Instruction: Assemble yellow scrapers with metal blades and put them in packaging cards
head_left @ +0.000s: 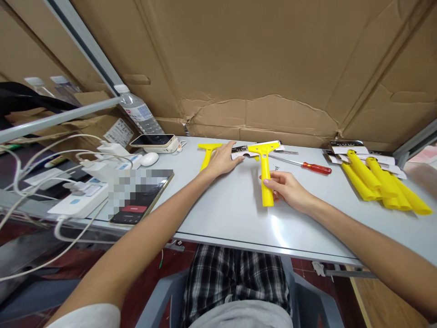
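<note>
My right hand [287,189] grips the handle of a yellow plastic scraper [264,171] that lies on the grey table [232,214], its blade head pointing away from me. My left hand [223,159] rests flat on the table, fingertips touching a small white and black blade pack [241,152] beside the scraper head. A second yellow scraper part [206,152] lies just left of my left hand. A red-handled screwdriver [305,165] lies to the right of the scraper head.
Several yellow scraper handles [378,184] are piled at the right beside packaging cards [344,148]. At the left are a phone [139,200], another phone [152,140], a white mouse [149,159], power strips with cables [78,198] and a water bottle [138,111]. Cardboard [256,68] walls the back.
</note>
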The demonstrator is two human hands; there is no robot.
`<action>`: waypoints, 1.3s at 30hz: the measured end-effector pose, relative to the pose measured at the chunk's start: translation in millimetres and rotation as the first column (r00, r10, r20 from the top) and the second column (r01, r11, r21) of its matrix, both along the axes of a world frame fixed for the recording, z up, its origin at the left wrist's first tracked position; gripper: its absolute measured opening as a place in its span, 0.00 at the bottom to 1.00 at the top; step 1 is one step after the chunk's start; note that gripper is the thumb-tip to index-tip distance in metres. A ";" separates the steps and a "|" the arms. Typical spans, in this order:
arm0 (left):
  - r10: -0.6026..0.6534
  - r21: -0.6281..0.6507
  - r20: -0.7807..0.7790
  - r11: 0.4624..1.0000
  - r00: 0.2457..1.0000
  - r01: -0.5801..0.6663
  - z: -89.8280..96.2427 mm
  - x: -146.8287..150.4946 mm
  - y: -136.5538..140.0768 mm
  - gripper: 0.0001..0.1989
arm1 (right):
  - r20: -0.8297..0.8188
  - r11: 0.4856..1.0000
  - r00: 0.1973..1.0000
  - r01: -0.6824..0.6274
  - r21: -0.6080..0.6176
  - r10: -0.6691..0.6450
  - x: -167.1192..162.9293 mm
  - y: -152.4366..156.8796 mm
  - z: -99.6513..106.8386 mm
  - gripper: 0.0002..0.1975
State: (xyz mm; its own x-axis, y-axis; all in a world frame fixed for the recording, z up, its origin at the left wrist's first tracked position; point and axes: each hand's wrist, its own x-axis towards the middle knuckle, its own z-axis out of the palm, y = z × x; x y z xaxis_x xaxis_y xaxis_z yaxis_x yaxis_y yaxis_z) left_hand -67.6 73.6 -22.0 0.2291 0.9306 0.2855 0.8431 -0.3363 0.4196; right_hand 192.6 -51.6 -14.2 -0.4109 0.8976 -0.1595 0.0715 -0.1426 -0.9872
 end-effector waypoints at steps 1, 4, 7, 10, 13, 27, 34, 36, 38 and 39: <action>-0.005 0.000 -0.014 1.000 1.000 0.005 -0.4 1.3 -0.2 0.37 | 0.011 1.000 1.000 -0.001 0.008 0.001 -0.1 -0.8 0.4 0.33; 0.020 0.028 -0.025 0.999 0.999 -0.020 1.8 3.8 -3.3 0.36 | 0.055 0.999 0.998 -0.009 0.043 0.007 -1.7 -3.5 2.2 0.34; 0.072 0.081 -0.100 0.995 0.992 -0.064 8.3 5.9 -10.8 0.41 | 0.116 0.998 0.993 -0.015 0.067 0.007 -4.1 -5.8 4.3 0.37; 0.060 0.136 -0.108 0.990 0.992 -0.045 16.2 8.9 -19.9 0.41 | 0.152 0.995 0.988 0.011 0.104 -0.027 -4.0 -5.7 7.1 0.38; 0.007 0.177 -0.049 0.984 0.999 0.002 20.9 11.6 -26.2 0.40 | 0.123 0.988 0.989 0.060 0.142 -0.078 -0.5 -1.4 10.9 0.36; -0.307 0.258 0.408 0.942 0.860 0.214 28.8 5.6 -38.7 0.42 | -0.094 0.814 0.826 0.564 0.139 -0.556 35.2 30.0 33.3 0.40; -0.454 0.209 0.447 0.891 0.771 0.403 28.6 18.5 -63.1 0.28 | -0.013 0.712 0.727 0.677 0.186 -0.687 48.5 40.5 32.9 0.38; -0.519 0.261 0.432 0.855 0.738 0.449 27.6 21.7 -65.1 0.23 | -0.016 0.714 0.727 0.678 0.174 -0.687 48.2 41.3 31.2 0.37; -0.596 0.348 0.402 0.801 0.695 0.487 25.5 24.2 -64.3 0.21 | -0.024 0.704 0.715 0.694 0.153 -0.699 48.0 42.3 30.8 0.37; -0.637 0.397 0.383 0.768 0.669 0.503 23.7 25.4 -63.1 0.20 | -0.031 0.688 0.698 0.711 0.144 -0.715 48.1 43.0 31.1 0.37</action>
